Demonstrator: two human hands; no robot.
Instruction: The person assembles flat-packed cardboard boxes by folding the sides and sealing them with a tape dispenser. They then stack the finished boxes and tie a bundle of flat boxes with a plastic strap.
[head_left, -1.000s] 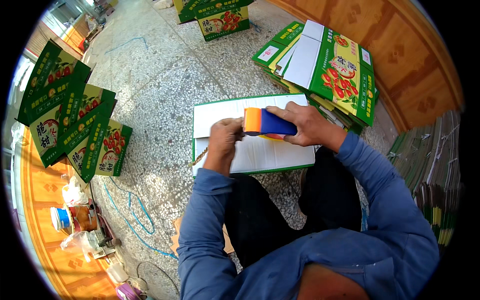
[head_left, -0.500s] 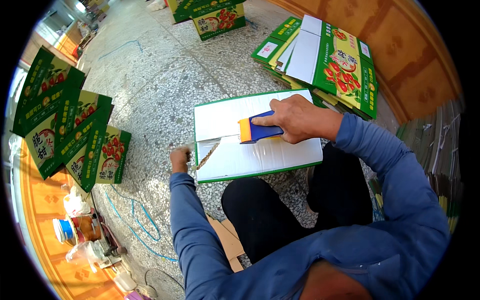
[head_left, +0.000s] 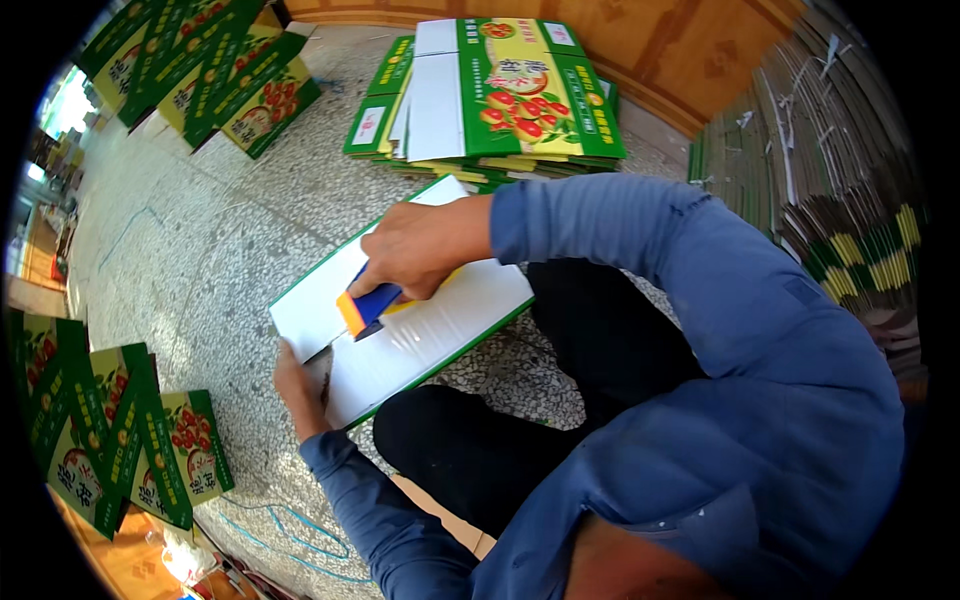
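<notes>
On the floor in front of me lies a carton (head_left: 440, 315), white face up with green edges, set at a slant. My right hand (head_left: 425, 245) is closed around a blue tape dispenser (head_left: 375, 302) with an orange front end. That front end rests over the seam, near the carton's left end. My left hand (head_left: 300, 388) grips the carton's left end, beside a dark gap between the flaps; some of its fingers are hidden. Shiny tape shows on the white face to the right of the dispenser.
A stack of flat green printed cartons (head_left: 535, 90) lies beyond my carton. Formed green cartons stand at the far left (head_left: 190, 75) and the near left (head_left: 120, 430). Bundled cardboard (head_left: 830, 180) is piled on the right. Blue strapping (head_left: 300, 535) trails over the speckled floor.
The view has swung to the right, and the carton now appears at a slant. My left hand has come onto the carton's left end. The dispenser is now closer to that end.
</notes>
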